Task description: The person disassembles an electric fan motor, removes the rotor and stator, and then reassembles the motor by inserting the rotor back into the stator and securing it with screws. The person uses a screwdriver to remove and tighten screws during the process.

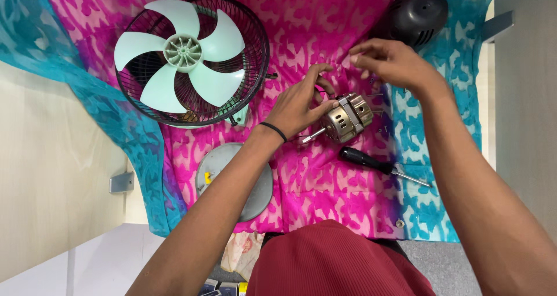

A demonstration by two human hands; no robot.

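Note:
My left hand [300,101] rests on a metal fan motor [346,118] with its shaft pointing left, fingers curled around its upper left side. My right hand [387,61] hovers just above and right of the motor, fingertips pinched together as if on something small; what they pinch is too small to tell. Both lie over a pink and teal patterned cloth [325,180].
A black wire fan guard [249,29] with a pale green blade [181,55] lies at the upper left. A black motor cover [415,14] sits at the top right. A black-handled screwdriver [380,166] lies below the motor. A grey round base [223,162] is under my left forearm.

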